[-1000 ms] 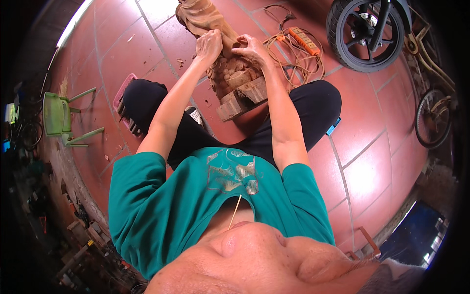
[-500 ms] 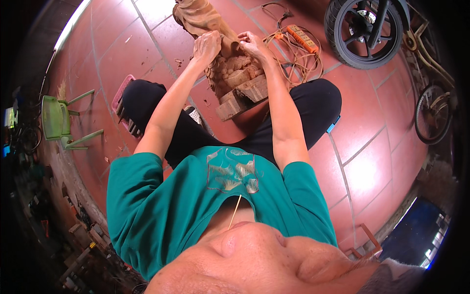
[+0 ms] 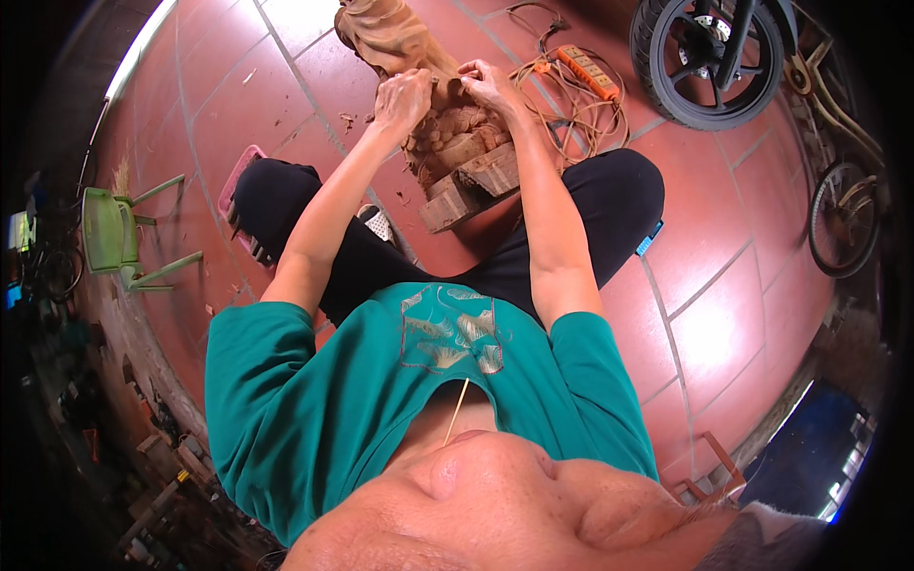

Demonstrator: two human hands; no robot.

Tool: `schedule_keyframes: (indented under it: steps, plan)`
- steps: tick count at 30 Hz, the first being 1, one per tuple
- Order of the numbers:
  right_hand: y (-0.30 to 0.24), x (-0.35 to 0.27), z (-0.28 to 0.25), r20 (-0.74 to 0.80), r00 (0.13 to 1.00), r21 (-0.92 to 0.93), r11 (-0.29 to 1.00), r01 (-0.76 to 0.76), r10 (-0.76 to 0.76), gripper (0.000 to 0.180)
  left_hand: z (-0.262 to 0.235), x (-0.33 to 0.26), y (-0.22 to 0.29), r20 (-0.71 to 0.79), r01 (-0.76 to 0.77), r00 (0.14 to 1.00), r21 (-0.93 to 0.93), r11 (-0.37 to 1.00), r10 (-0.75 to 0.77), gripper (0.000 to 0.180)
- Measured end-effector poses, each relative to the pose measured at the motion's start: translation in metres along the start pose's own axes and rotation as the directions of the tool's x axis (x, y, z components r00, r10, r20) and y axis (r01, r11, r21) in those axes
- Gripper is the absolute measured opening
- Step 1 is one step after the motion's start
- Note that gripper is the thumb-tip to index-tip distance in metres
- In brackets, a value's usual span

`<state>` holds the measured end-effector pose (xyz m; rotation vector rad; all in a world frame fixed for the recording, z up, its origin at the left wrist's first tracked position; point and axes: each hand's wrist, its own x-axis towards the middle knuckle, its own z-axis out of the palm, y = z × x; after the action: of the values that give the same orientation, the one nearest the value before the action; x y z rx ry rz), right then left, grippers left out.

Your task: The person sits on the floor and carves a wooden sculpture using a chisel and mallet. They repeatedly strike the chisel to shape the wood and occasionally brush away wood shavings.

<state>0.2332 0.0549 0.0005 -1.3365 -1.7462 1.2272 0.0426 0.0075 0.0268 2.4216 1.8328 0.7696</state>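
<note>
One wooden carving (image 3: pixel 455 128), reddish brown with a paler upper part, stands on the floor at the far middle of the scene, between the person's knees, on one block-like wooden base (image 3: pixel 473 181) that sits tilted. Both hands are on it. The left hand (image 3: pixel 402 98) lies curled against the carving's left side, fingers bent round the wood. The right hand (image 3: pixel 487 83) rests on its upper right, fingers pinched together on the surface; whether they grip a small tool cannot be told.

The person sits cross-legged in black trousers and a teal shirt (image 3: pixel 324 400), bare forearms reaching far from the body. One thin pale stick (image 3: pixel 456 411) hangs down over the chest.

The floor is of large red tiles (image 3: pixel 705 276), with small wood chips scattered left of the carving. Just right of the carving lies one orange power strip (image 3: pixel 587 72) amid a loose tangle of cable. Further right, at the far edge, stands one black wheel (image 3: pixel 709 59) with a thick tyre; one thinner bicycle wheel (image 3: pixel 844 217) shows at the right rim. On the left, one pink tray-like thing (image 3: pixel 231 195) lies partly under the left knee, and one green plastic chair (image 3: pixel 119 233) stands well apart beyond it.
</note>
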Motion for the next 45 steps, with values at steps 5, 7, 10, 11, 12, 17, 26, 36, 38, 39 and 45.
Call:
schedule_keyframes:
  steps: [5,7,10,11,12,17,26,36,38,39,45]
  plan:
    - [0.012,0.004,-0.003,-0.016,1.0,-0.015,1.0,0.025,-0.025,0.031,-0.005,0.0,0.006,0.122,0.04,0.992,-0.068,0.997,-0.031,0.011]
    - [0.013,0.001,0.001,-0.043,0.999,0.06,0.998,0.03,-0.028,0.029,-0.013,-0.005,0.009,0.167,0.0,0.986,-0.144,0.99,0.025,0.012]
    - [0.009,0.005,0.002,-0.047,0.999,0.021,1.0,0.017,-0.016,0.03,-0.013,-0.007,0.006,0.131,-0.072,0.988,-0.103,0.992,0.086,0.014]
    - [0.005,0.003,0.003,-0.038,0.999,0.003,1.0,0.001,-0.001,0.03,-0.009,-0.004,0.002,0.114,-0.077,0.99,-0.031,0.997,0.08,0.014]
    - [0.002,0.0,0.003,-0.029,0.999,-0.015,1.0,-0.015,0.015,0.03,-0.006,-0.001,-0.003,0.096,-0.08,0.992,0.041,0.996,0.076,0.014]
    - [0.01,0.003,0.002,-0.056,0.998,-0.043,0.999,0.025,-0.027,0.03,-0.006,0.007,0.001,0.072,-0.091,0.993,0.019,0.996,0.089,0.014]
    - [-0.005,-0.001,0.0,-0.033,0.999,-0.051,0.999,0.012,-0.014,0.033,-0.009,0.007,-0.007,0.135,-0.098,0.986,0.028,0.995,0.094,0.01]
    - [-0.003,-0.001,0.003,-0.021,0.999,-0.041,0.999,0.026,-0.027,0.034,-0.011,0.005,-0.008,0.145,-0.049,0.988,-0.053,0.997,0.057,0.012]
    - [-0.004,-0.001,0.002,-0.03,0.999,-0.024,0.999,0.029,-0.03,0.033,-0.008,0.012,-0.008,0.114,-0.072,0.991,0.05,0.996,0.066,0.013]
    - [-0.005,-0.002,0.004,-0.037,0.999,-0.042,0.999,0.026,-0.028,0.033,-0.006,0.01,-0.006,0.103,-0.074,0.993,0.085,0.994,0.066,0.014]
    - [-0.001,-0.002,0.002,-0.069,0.997,0.021,0.999,0.031,-0.03,0.027,-0.016,-0.003,0.008,0.172,0.011,0.985,-0.201,0.98,0.024,0.014]
